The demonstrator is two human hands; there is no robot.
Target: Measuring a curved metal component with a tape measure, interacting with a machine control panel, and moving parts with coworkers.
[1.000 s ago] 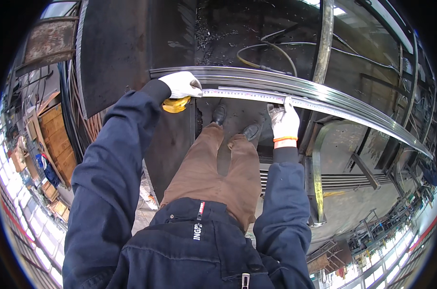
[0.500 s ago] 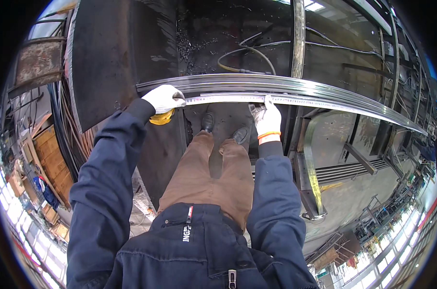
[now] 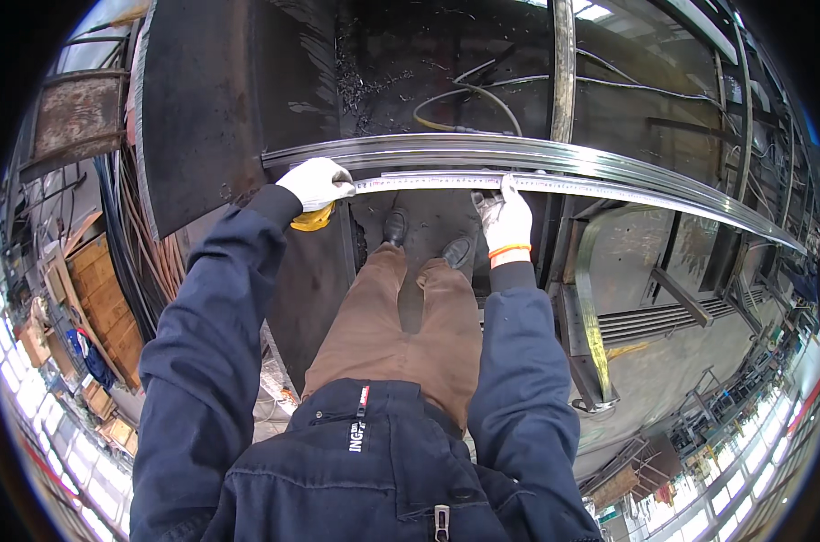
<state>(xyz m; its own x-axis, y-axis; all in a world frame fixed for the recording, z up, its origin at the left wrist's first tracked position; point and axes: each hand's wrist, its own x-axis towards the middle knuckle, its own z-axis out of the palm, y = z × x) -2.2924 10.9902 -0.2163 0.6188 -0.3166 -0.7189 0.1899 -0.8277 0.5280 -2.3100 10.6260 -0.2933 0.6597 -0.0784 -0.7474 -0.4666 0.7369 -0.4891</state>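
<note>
A pale tape measure blade (image 3: 428, 183) stretches left to right along the near side of a bundle of long shiny metal bars (image 3: 410, 149). My left hand (image 3: 318, 185), in a white glove, is closed at the blade's left end. Below that hand shows a yellow piece (image 3: 313, 219), which looks like the tape's case; the glove hides part of it. My right hand (image 3: 504, 217), in a white glove with an orange cuff band, pinches the blade farther right, its thumb and fingers at the near edge. A thin metal strip runs beside the blade.
A dark metal plate (image 3: 202, 108) stands at the left, with cables (image 3: 121, 244) beside it. A hose (image 3: 491, 95) and metal shavings (image 3: 365, 86) lie beyond the bars. At the right is a steel frame with a yellow-marked curved strip (image 3: 590, 307). My shoes (image 3: 396, 226) are below the blade.
The whole view has shifted slightly, with hands and bars a little farther right in the picture. Both hands keep their grips on the tape.
</note>
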